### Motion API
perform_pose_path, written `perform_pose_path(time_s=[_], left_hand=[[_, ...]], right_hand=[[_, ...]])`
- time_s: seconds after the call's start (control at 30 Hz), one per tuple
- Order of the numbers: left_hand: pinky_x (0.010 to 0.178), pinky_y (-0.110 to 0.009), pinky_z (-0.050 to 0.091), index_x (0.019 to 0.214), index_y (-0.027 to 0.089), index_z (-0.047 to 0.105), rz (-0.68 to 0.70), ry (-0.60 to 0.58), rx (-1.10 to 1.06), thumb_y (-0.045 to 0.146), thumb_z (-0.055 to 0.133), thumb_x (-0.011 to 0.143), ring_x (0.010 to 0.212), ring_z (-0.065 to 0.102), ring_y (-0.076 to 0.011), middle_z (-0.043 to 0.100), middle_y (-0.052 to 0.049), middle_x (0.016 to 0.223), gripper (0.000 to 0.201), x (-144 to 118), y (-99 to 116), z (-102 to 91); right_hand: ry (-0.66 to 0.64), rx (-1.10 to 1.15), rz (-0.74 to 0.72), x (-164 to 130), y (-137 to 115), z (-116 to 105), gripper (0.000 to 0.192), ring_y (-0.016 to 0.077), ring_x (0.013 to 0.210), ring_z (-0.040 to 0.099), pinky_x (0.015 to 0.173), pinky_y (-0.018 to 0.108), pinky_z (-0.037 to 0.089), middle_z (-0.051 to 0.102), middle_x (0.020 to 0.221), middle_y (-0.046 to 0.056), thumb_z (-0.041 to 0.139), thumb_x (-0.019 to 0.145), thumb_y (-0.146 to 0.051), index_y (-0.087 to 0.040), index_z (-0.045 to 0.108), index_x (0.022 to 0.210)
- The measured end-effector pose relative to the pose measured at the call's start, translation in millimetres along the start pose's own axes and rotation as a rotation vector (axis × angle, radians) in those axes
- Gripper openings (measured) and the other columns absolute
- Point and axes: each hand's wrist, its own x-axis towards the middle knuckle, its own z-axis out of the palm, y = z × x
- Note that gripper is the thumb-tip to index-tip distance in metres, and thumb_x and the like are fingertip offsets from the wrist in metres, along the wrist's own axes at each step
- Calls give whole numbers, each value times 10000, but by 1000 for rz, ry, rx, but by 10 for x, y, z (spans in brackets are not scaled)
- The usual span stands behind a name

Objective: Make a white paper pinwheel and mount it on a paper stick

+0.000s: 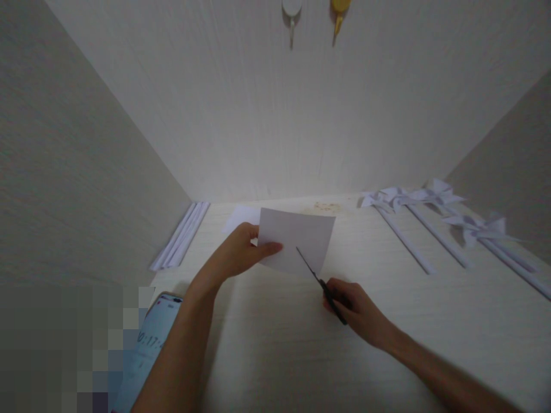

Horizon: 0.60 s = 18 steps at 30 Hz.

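White paper sheet (297, 241) is being pinched at its left edge by the left hand (241, 252), thumb lying on the near face and fingers curled behind, lifting it off the table (275, 344). Scissors (321, 284) are sitting gripped in the right hand (359, 312), fingers closed around the dark handles, the thin blades pointing up-left and overlapping the sheet's lower edge. Paper pinwheels (434, 198) on white sticks are lying well apart at the right; white strips (181, 235) at the left; a phone (148, 350) beside the left forearm.
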Motion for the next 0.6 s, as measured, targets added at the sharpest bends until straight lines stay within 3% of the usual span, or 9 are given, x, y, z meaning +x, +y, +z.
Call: perform_pose_path(time_s=[0.13, 0.3, 0.37, 0.43, 0.6], left_hand=[[426, -207, 430, 510, 146, 647, 10, 270, -123, 234, 725, 447, 504, 551, -144, 635, -44, 537, 133, 49, 6, 0], [322, -150, 292, 511, 106, 567, 6, 573, -309, 332, 675, 543, 359, 410, -53, 530, 4, 437, 253, 81, -1, 161], [300, -149, 257, 431, 121, 485, -18, 560, -310, 348, 639, 594, 304, 336, -33, 426, 36, 345, 319, 75, -7, 246], [281, -157, 247, 393, 135, 437, -35, 472, -295, 365, 594, 643, 270, 318, -35, 376, 39, 298, 375, 67, -14, 323], [408, -213, 465, 705, 109, 562, -41, 345, -433, 288, 614, 621, 389, 549, -114, 595, -17, 518, 204, 64, -14, 474]], right_hand=[[10, -4, 2, -4, -6, -5, 158, 89, 493, 349, 444, 213, 275, 382, 538, -40, 419, 761, -240, -182, 393, 615], [30, 15, -44, 1, 11, -1, 118, 100, 540, 400, 489, 218, 315, 432, 588, -24, 399, 785, -209, -179, 426, 675], [45, 22, -40, 6, 8, 4, 134, 101, 542, 399, 495, 220, 323, 429, 589, -23, 385, 799, -223, -181, 422, 677], [54, 31, -38, 10, 2, 7, 143, 101, 544, 401, 501, 222, 331, 427, 590, -23, 384, 802, -236, -182, 418, 674], [49, 35, -45, 12, 10, 3, 133, 92, 527, 392, 477, 212, 310, 422, 585, -28, 396, 797, -229, -180, 421, 676]])
